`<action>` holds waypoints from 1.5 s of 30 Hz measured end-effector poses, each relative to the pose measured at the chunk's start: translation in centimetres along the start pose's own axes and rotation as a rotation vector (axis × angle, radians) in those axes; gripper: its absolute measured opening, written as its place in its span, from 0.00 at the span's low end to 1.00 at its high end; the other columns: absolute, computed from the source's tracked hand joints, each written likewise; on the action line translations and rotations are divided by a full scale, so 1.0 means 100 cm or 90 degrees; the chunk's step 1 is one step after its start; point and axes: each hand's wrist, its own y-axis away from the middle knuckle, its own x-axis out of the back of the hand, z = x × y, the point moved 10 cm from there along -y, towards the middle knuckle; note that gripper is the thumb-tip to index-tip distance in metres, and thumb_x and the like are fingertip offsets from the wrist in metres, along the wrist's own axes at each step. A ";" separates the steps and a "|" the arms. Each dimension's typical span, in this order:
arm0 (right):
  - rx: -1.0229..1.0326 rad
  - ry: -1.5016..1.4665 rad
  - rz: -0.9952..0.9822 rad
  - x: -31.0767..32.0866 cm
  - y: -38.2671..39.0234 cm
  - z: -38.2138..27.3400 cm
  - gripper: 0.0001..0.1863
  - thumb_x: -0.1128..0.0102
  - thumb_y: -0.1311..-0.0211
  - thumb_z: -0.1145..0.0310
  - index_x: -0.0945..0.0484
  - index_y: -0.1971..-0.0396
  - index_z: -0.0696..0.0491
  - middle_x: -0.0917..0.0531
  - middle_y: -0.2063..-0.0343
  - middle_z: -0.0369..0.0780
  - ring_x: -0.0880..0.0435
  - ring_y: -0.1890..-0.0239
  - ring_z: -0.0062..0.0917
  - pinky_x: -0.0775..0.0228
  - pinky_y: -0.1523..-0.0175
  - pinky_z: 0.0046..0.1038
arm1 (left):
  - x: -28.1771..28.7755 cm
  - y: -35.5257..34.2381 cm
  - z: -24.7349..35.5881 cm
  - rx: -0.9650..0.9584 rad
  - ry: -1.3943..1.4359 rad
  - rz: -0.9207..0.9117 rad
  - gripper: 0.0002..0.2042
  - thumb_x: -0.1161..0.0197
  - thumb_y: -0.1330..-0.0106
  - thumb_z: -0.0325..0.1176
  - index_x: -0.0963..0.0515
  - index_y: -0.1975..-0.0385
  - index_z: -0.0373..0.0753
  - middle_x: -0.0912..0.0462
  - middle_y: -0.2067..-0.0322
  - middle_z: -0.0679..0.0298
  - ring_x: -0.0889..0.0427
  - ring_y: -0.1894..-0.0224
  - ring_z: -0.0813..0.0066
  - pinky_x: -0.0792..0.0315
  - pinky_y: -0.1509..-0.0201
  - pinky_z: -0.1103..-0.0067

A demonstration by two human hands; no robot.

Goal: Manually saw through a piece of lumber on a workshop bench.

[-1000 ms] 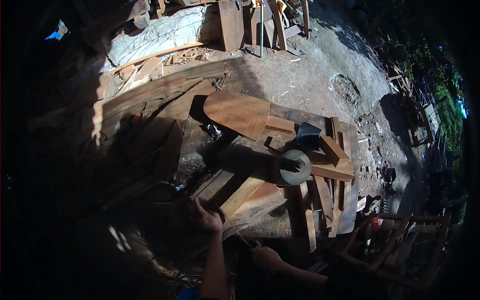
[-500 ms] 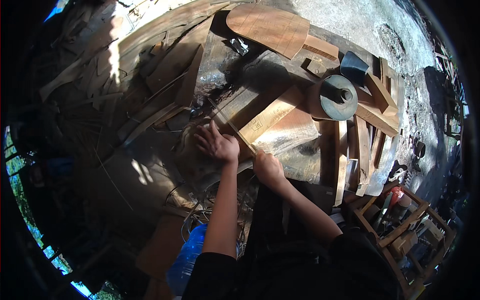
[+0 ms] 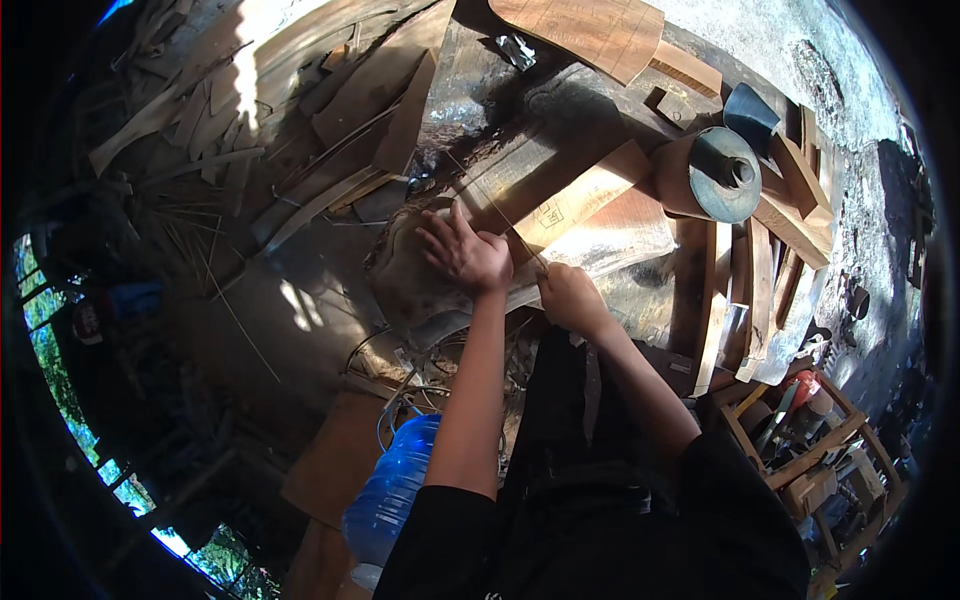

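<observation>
My right hand (image 3: 573,298) is closed round the near end of a long thin strip-like tool (image 3: 487,199), whose exact kind is too fine to make out. The tool slants away to the upper left, along the near left end of a pale wooden block (image 3: 588,195) with a pencilled mark on top. Left of the tool, my left hand (image 3: 468,252) is open, fingers spread, with nothing visible in it. What its palm touches is hidden. Under the block is a wider curved board (image 3: 640,232), resting on a thick, worn wooden slab (image 3: 395,255).
A cylinder with a dark round top (image 3: 728,203) stands right of the block, with wooden bars (image 3: 714,300) beside it. A rounded wooden panel (image 3: 590,30) lies at the far side. Offcuts (image 3: 375,130) are piled left; a blue plastic bottle (image 3: 395,480) stands by my left arm.
The whole view has shifted, so the bench appears farther up and right. My right hand is slightly closer to the block, and the thin tool reaches a little farther past it. My left hand stays open.
</observation>
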 end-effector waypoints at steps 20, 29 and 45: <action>-0.189 -0.013 -0.077 -0.015 0.094 0.017 0.15 0.54 0.41 0.65 0.29 0.80 0.61 0.25 0.81 0.56 0.24 0.72 0.53 0.34 0.64 0.47 | 0.006 -0.005 -0.019 0.030 -0.034 -0.089 0.30 0.51 0.49 0.33 0.40 0.41 0.51 0.52 0.36 0.50 0.57 0.35 0.44 0.63 0.34 0.55; -0.155 0.033 -0.034 -0.007 0.042 0.012 0.17 0.56 0.40 0.64 0.28 0.78 0.64 0.24 0.79 0.57 0.24 0.69 0.52 0.35 0.60 0.46 | 0.002 -0.006 -0.006 0.029 0.011 -0.058 0.28 0.51 0.50 0.32 0.36 0.44 0.50 0.45 0.39 0.50 0.52 0.36 0.43 0.49 0.38 0.55; -0.167 -0.032 -0.089 -0.024 0.076 0.026 0.18 0.55 0.39 0.62 0.29 0.78 0.63 0.25 0.80 0.57 0.25 0.70 0.52 0.36 0.63 0.46 | 0.009 -0.005 -0.024 0.043 0.007 -0.086 0.28 0.50 0.50 0.34 0.35 0.43 0.49 0.52 0.36 0.50 0.57 0.35 0.43 0.53 0.35 0.60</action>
